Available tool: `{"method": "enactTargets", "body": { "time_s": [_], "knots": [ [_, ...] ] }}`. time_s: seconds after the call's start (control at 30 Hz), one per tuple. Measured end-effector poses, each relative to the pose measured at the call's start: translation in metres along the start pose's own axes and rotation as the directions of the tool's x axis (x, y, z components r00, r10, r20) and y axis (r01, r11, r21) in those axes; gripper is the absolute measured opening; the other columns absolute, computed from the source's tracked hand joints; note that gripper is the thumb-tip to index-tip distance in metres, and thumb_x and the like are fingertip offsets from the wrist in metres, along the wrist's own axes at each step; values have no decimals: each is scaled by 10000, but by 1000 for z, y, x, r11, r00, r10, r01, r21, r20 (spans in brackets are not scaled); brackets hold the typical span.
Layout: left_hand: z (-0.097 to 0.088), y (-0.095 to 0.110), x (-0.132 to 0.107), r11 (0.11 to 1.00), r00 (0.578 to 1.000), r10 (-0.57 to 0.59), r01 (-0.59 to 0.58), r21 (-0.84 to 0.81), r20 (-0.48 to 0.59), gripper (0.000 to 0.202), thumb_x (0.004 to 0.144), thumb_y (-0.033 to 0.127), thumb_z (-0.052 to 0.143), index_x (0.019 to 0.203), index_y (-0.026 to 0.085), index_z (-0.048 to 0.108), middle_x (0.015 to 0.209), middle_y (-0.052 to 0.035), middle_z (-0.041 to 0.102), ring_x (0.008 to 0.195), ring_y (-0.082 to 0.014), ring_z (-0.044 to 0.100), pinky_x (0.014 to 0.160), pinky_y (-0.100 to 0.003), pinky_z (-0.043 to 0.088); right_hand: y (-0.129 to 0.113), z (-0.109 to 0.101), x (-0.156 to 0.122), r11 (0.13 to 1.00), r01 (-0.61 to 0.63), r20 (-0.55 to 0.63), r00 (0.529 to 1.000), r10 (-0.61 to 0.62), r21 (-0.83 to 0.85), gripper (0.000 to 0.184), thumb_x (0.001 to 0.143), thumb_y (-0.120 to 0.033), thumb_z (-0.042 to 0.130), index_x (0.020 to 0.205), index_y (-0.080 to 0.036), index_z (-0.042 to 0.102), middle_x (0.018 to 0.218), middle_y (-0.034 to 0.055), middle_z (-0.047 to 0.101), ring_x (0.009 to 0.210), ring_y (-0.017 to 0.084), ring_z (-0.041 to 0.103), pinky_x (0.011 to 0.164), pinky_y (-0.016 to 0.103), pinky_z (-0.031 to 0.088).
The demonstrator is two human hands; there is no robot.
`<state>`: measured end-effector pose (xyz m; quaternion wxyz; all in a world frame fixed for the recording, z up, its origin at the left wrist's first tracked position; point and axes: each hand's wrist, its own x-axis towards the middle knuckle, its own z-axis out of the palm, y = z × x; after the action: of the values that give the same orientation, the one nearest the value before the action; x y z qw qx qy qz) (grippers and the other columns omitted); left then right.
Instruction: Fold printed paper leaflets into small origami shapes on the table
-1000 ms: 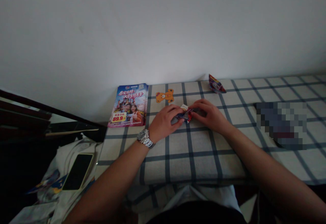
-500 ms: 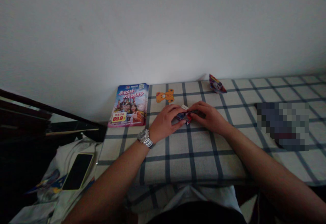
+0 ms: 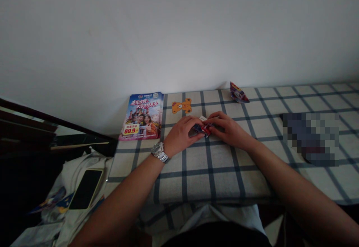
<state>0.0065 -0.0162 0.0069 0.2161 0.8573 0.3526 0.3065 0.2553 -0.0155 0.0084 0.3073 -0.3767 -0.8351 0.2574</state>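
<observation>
Both my hands meet at the middle of a checked tablecloth (image 3: 196, 172). Between them lies a small folded piece of colourful printed paper (image 3: 202, 128). My left hand (image 3: 181, 136), with a metal wristwatch (image 3: 159, 152), presses its curled fingers on the paper's left part. My right hand (image 3: 228, 130) pinches the paper's right part with its fingertips. Most of the paper is hidden under my fingers.
A glossy flyer (image 3: 142, 115) lies at the table's back left, an orange bear-shaped cutout (image 3: 181, 106) beside it. A folded paper boat (image 3: 238, 92) sits by the wall. A blurred dark object (image 3: 311, 137) lies on the right. A phone (image 3: 86, 189) rests on cloth left of the table.
My hands have drawn slightly closer together over the folded paper. Nothing else has moved.
</observation>
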Motion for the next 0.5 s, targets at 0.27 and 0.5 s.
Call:
{"method": "enactTargets", "body": {
  "time_s": [0.27,0.5],
  "knots": [
    [2,-4,-1,1000,1000,-9,8,19,10,339,884,307,815,1152,221,626,1211,-64,684,1161,-252,636,1049,-445,525,1,-2,4,995,-23,8,1000,23,95,124,1000,-242,614,1091,-252,698,1120,72,685,1061,240,667,946,406,532],
    [1,-3,-1,1000,999,28,-29,12,17,338,895,328,803,1164,228,623,1207,-66,682,1149,-249,648,1040,-443,535,0,-6,3,988,-56,32,998,52,141,108,988,-283,646,1079,-251,697,1067,63,686,1011,235,668,914,393,530]
  ]
}}
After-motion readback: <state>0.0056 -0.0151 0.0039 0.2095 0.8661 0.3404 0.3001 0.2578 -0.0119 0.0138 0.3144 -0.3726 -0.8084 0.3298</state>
